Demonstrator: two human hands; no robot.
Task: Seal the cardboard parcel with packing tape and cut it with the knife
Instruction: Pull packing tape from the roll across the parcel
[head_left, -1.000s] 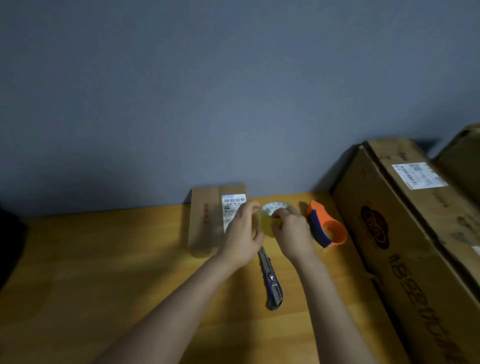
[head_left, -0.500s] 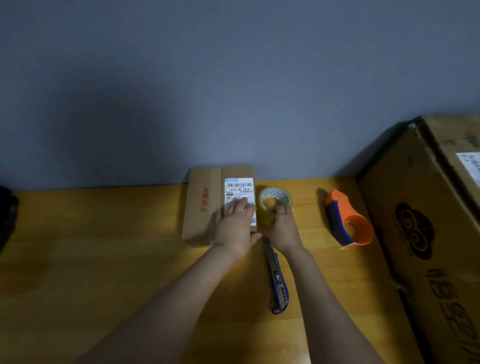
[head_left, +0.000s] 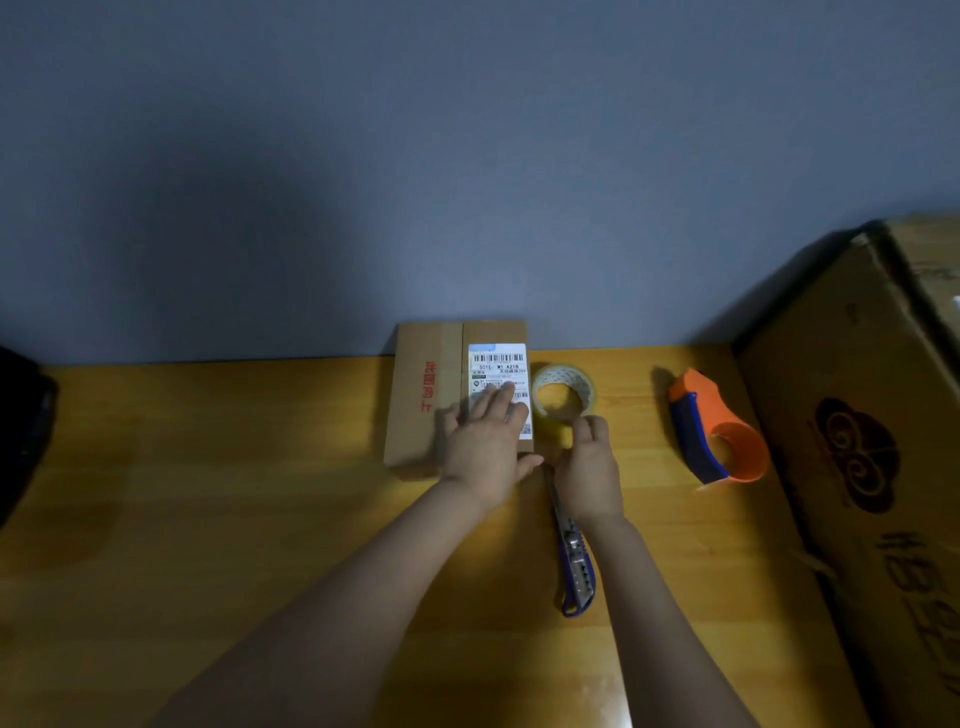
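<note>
A small flat cardboard parcel (head_left: 423, 400) with a white shipping label and red print lies on the wooden table (head_left: 208, 493) against the wall. My left hand (head_left: 485, 447) rests flat on its near right part, fingers spread over the label. A roll of clear packing tape (head_left: 563, 395) stands just right of the parcel. My right hand (head_left: 589, 467) pinches the roll's near edge with closed fingers. A blue utility knife (head_left: 576, 566) lies on the table below my hands, its tip hidden under my right hand.
An orange and blue tape dispenser (head_left: 714, 434) lies to the right of the roll. A large cardboard box (head_left: 872, 441) with dark print fills the right side. A dark object (head_left: 21, 431) sits at the left edge. A grey wall rises behind the table.
My left hand left the tape roll and came to rest flat on the parcel. My right hand slid to the roll's near edge. The view shifted left and down.
</note>
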